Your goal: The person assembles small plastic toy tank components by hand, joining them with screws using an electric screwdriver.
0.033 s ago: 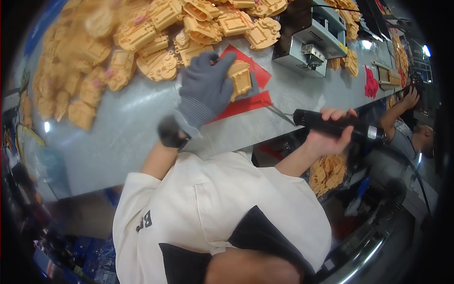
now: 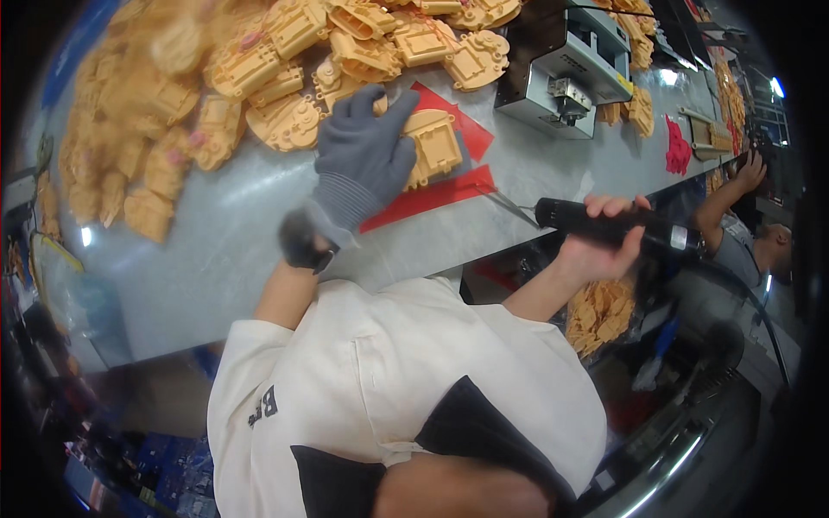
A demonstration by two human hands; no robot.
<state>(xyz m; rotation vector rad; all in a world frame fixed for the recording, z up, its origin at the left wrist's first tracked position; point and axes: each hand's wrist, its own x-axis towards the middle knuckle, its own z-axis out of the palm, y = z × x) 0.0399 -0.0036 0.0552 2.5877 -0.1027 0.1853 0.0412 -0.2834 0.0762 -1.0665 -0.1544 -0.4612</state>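
My left hand [image 2: 364, 142], in a grey knit glove, is over the table with its fingers apart and partly bent. Beside its thumb and index finger is a yellow plastic housing [image 2: 436, 148] with a rectangular recess, its left edge partly covered by the glove. Under the housing are a red sheet [image 2: 432, 197] and a small grey block [image 2: 466, 162]. My bare right hand [image 2: 600, 246] is closed round a black cylindrical hand tool [image 2: 596, 226] with a thin forked metal tip, which points left toward the red sheet.
Many yellow housings [image 2: 285, 121] are heaped across the table's far left. A grey metal machine box [image 2: 561, 73] stands at the back right, with pink pieces [image 2: 676, 148] beyond it. A bag of yellow parts [image 2: 600, 315] is below the table edge. Another person [image 2: 743, 229] is at far right.
My left hand has shifted slightly left, and more of the yellow housing shows beside it. My right hand and the black tool have not visibly moved.
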